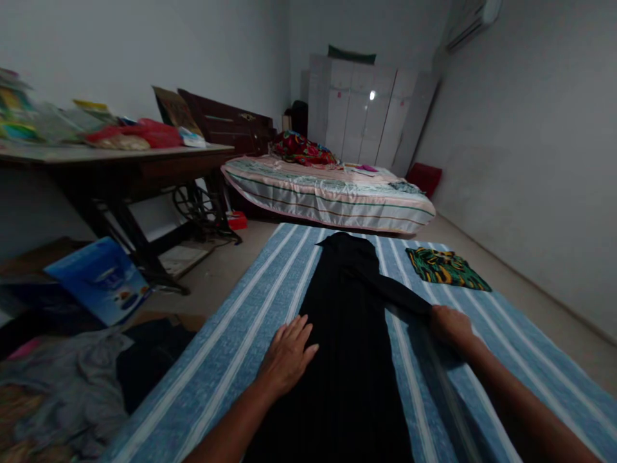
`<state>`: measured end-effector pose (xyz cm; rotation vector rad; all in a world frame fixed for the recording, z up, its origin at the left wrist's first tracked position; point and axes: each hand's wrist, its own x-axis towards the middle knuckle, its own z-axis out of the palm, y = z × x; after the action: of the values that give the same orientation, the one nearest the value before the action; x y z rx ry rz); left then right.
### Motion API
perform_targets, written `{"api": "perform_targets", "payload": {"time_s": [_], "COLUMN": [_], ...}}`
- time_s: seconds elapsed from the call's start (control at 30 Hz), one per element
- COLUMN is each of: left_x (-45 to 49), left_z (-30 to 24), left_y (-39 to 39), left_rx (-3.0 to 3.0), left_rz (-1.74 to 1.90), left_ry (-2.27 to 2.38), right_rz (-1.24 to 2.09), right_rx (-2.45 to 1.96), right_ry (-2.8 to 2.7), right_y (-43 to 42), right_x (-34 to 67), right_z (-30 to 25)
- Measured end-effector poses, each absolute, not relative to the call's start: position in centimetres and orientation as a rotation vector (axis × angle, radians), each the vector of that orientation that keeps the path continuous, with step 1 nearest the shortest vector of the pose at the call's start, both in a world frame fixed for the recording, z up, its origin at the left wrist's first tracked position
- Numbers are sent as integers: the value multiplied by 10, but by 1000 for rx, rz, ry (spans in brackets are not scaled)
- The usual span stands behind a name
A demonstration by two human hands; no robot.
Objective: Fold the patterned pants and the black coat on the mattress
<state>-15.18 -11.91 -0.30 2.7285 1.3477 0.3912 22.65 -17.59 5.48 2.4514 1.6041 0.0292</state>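
A long black garment (344, 360) lies lengthwise on a blue and white striped sheet (250, 308), its collar end pointing away from me. My left hand (289, 354) rests flat on the garment's left edge, fingers stretched out. On the other side, my right hand (450, 326) is closed around the end of a black sleeve (400, 294), pulling it out to the right and lifted off the sheet. Beneath that sleeve a dark shadow falls on the stripes. The garment's lower end runs out of view at the bottom.
A folded green and yellow patterned cloth (448, 268) lies at the far right of the sheet. Beyond stands a bed (332, 199) with a red blanket (306, 149). To the left are a sewing table (120, 154), a blue box (103, 280) and heaped clothes (77, 373).
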Motion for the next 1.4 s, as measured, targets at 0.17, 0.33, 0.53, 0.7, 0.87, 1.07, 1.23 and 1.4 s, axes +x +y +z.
{"api": "perform_targets", "payload": {"time_s": [0.17,0.33,0.53,0.7,0.87,1.07,1.23,1.4], "left_x": [-154,-156,-156,-153,-151,-153,-171,-193], "left_z": [-9,-16,-13,-8,-4,9,13,13], "left_y": [-113,-110,-112,-115,-116,-123,-141,-168], "left_rx": [2791,2828,2778,2724,2706,2672,2570,2337], "left_rz": [426,458,410,413,359,359,469,599], "left_ry": [1343,1326,1332,1321,1347,1308,1307,1426], "right_rz": [264,450,332,323,240,-117,-324,-314], "right_rx": [2506,2471,2363,2343,2318,2412,2549,2600], "right_ry": [1533,1581,1655,1719,1851,2073,2118,2195], "right_y": [-122,-97,-131,-165,-195,-237,-270,-294], "right_x": [246,252,232,202,169,141,129,119], "right_z": [119,146,81,44,38,28,21,11]}}
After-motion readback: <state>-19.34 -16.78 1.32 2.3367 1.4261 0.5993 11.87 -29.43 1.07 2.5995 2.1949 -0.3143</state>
